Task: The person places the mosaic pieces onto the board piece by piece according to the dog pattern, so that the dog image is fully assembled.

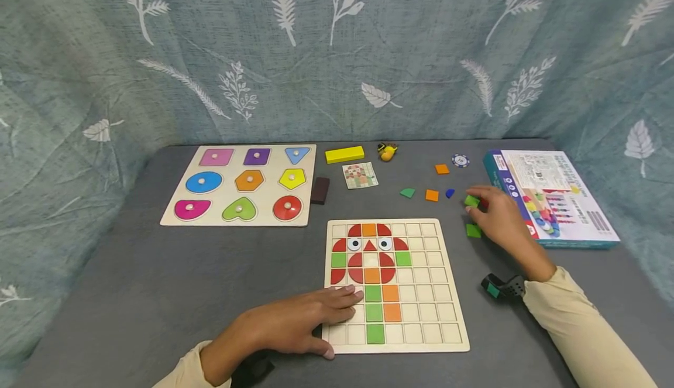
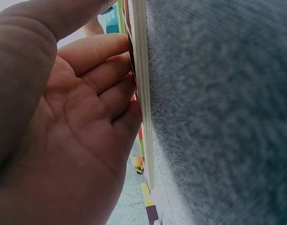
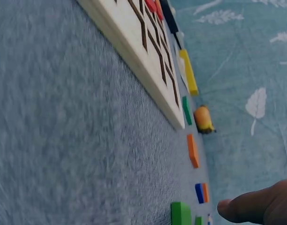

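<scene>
A square wooden grid board (image 1: 426,335) lies on the table with red, green and orange tiles and two eye pieces set in its upper and middle cells. My left hand (image 1: 310,318) rests on its lower left side, fingers across the cells and thumb at the front edge. The left wrist view shows this palm (image 2: 82,117) beside the board's edge (image 2: 143,93). To the right, my right hand (image 1: 497,218) reaches over a green tile (image 1: 471,201), thumb and index finger either side. A second green tile (image 1: 473,231) lies nearer. In the right wrist view the thumb (image 3: 251,206) stands above the tiles.
Orange tiles (image 1: 432,195), a dark green piece (image 1: 408,192) and a blue piece (image 1: 450,193) lie behind the board. A boxed set (image 1: 558,195) sits at right, a shape puzzle (image 1: 258,201) at left. Further back are a yellow block (image 1: 344,154), a picture card (image 1: 360,175) and a poker chip (image 1: 460,160).
</scene>
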Tool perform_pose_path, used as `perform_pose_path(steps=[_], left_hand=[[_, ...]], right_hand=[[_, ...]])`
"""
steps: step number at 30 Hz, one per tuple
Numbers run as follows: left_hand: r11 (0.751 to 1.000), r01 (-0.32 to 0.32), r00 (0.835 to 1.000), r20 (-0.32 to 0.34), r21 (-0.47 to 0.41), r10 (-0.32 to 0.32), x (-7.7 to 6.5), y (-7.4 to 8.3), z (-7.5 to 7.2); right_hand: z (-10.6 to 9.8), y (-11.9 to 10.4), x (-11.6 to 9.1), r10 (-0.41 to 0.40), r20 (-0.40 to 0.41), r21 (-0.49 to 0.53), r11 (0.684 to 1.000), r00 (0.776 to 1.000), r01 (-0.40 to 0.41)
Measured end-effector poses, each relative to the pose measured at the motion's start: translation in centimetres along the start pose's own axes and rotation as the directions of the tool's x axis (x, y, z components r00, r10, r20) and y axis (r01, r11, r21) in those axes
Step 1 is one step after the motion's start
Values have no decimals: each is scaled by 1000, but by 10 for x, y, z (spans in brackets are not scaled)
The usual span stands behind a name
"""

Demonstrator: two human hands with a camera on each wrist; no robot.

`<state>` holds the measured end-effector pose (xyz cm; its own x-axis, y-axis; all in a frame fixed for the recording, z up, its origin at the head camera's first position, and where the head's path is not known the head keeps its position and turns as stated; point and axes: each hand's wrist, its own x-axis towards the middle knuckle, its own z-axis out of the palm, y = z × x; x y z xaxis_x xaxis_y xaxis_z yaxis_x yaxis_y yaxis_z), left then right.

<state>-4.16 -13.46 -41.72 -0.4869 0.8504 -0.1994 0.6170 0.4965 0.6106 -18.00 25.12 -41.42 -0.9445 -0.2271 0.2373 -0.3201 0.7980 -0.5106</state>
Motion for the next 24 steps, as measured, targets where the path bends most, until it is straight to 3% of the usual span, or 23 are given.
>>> perform_pose_path(steps=[6,16,24], left_hand=[[1000,-15,1000,-8,2,15,0,0,1],[1000,-10,1000,-4,2,10,0,1,1],[1000,-9,1000,-8,7,9,0,0,1]], right_hand=[[-1,6,-2,56,33,-30,998,998,-55],[-1,6,0,39,-18,-55,998,999,-39],[1,3,0,58,31,-92,994,998,-55]])
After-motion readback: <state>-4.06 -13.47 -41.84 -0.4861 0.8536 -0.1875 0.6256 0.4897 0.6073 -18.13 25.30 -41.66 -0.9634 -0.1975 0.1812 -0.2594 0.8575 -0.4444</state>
